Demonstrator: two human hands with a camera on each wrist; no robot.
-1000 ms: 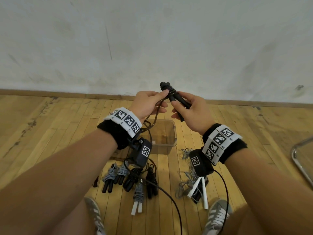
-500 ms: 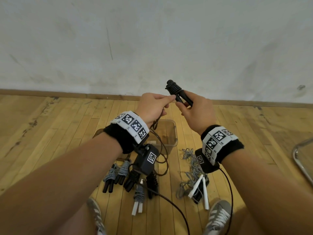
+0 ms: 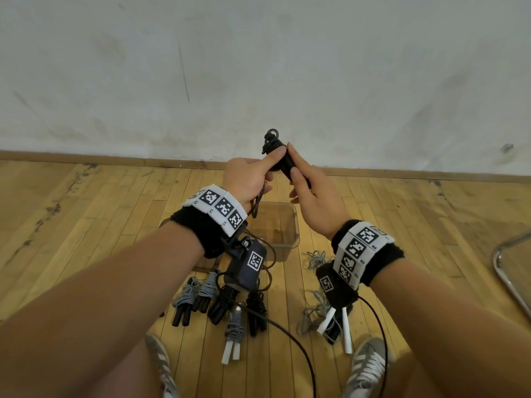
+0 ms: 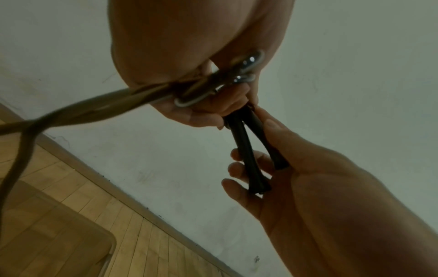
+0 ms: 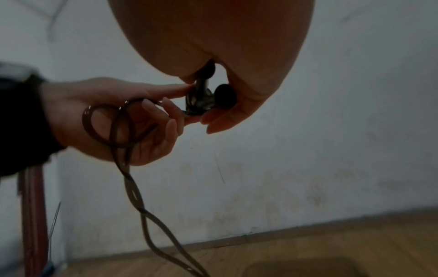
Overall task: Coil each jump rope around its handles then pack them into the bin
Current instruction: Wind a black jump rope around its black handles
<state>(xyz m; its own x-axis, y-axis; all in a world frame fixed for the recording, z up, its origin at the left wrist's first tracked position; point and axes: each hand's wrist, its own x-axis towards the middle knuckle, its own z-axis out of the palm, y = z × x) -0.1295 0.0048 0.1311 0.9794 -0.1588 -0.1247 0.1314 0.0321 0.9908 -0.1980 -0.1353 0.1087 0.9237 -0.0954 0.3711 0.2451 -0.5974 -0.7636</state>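
I hold a black jump rope (image 3: pixel 273 145) at chest height before the wall. Its cord is partly coiled round the top of the two black handles (image 4: pixel 246 153). My right hand (image 3: pixel 293 175) grips the handles lower down, fingers curled round them. My left hand (image 3: pixel 265 172) presses its thumb on the coil and holds the loose cord (image 5: pixel 128 168), which hangs in twisted loops from its curled fingers. The clear plastic bin (image 3: pixel 294 225) stands on the floor right under my hands. No rope shows inside it.
Several coiled ropes (image 3: pixel 201 294) lie in a row on the wooden floor near my feet. A loose grey rope with white handles (image 3: pixel 330 323) lies to their right. A metal chair frame (image 3: pixel 508 271) stands at far right. The white wall is close ahead.
Both hands have risen with the black rope. The handles have turned more upright, coil end up, and the left thumb has moved onto the coil.
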